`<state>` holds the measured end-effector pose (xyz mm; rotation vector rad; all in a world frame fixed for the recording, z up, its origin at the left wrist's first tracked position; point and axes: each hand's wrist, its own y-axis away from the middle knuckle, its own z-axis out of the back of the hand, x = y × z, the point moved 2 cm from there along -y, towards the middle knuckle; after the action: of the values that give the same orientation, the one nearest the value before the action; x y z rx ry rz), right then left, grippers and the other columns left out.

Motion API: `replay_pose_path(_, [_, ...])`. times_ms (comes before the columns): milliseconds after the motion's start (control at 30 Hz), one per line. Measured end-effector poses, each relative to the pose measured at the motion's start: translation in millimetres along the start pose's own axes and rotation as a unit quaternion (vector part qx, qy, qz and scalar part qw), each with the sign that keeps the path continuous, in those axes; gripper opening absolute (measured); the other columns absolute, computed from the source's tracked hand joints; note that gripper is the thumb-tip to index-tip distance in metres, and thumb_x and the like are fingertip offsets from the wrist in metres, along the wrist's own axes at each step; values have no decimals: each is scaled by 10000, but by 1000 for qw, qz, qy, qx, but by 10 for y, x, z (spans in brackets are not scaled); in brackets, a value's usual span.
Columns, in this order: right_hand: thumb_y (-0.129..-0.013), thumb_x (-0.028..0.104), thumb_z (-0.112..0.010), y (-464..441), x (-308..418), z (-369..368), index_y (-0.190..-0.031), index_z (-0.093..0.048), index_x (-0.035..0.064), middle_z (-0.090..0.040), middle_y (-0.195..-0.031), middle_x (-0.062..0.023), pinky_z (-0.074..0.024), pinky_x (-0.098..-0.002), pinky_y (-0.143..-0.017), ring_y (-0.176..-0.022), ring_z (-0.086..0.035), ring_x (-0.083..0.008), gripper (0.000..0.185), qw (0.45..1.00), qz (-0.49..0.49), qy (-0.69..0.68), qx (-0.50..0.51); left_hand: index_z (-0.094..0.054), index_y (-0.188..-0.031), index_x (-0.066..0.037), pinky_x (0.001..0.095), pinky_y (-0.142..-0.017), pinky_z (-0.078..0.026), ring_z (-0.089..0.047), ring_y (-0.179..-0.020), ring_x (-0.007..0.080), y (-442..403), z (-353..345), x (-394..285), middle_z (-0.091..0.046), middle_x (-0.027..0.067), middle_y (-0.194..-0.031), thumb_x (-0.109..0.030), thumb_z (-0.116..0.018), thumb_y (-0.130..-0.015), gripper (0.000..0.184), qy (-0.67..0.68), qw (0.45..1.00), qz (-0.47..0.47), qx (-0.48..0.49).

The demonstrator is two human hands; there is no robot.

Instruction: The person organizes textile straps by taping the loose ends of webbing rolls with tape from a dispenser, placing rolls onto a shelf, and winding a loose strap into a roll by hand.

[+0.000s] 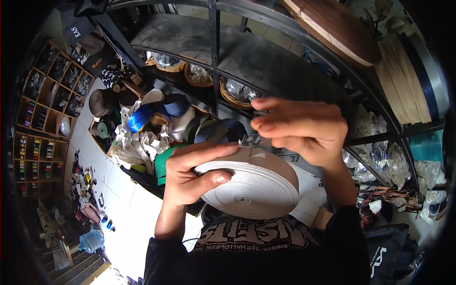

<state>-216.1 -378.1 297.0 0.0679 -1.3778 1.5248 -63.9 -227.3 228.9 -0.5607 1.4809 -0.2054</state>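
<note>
A large roll of off-white webbing (pixel 266 190) is held up in front of my chest, its flat coiled side facing me. My left hand (pixel 187 173) grips its left edge, thumb on the coiled side and fingers over the rim. Above the rim, my right hand (pixel 306 130) is closed, with thumb and fingertips pinching a clear plastic strip (pixel 251 141). This strip runs along the top of the roll toward my left fingertips. Whether it is stuck to the webbing, I cannot tell.
Beyond the roll, a box holds heaped webbing rolls and loose white strips (pixel 137 142). A black metal rack (pixel 213 57) carries baskets and more rolls (pixel 403 78). Pigeonhole shelves (pixel 42 114) stand left. Spools and a blue water bottle (pixel 91 241) are on the tiled floor.
</note>
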Motion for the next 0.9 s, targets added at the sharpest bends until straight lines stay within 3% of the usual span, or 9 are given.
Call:
replay_pose_path(400, [-719, 92, -742, 272, 139, 7, -920, -716, 51, -714, -856, -75, -563, -404, -830, -862, -691, -268, 206, 999, 31, -11, 30, -558, -1235, 38, 263, -746, -503, -672, -865, 188, 21, -252, -150, -675, 191, -1021, -133, -795, -700, 610, 30, 998, 34, 33])
replay_pose_path(600, [-717, 87, -743, 330, 226, 60, -901, -712, 36, -711, -852, -93, -563, -404, -819, -842, -694, -268, 194, 998, 19, 6, 65, -567, -1222, 44, 267, -727, -505, -671, -865, 194, 63, -282, -168, -673, 197, -1023, -116, -791, -700, 590, 12, 998, 6, 62])
replay_pose_path(900, [-725, 94, -745, 391, 297, 55, -927, -708, 39, -707, -890, -110, -566, -382, -816, -880, -688, -270, 213, 997, 10, 34, 62, -598, -1171, 57, 310, -810, -506, -671, -921, 260, 70, -296, -206, -653, 215, -1084, -67, -784, -686, 534, 28, 996, -21, 81])
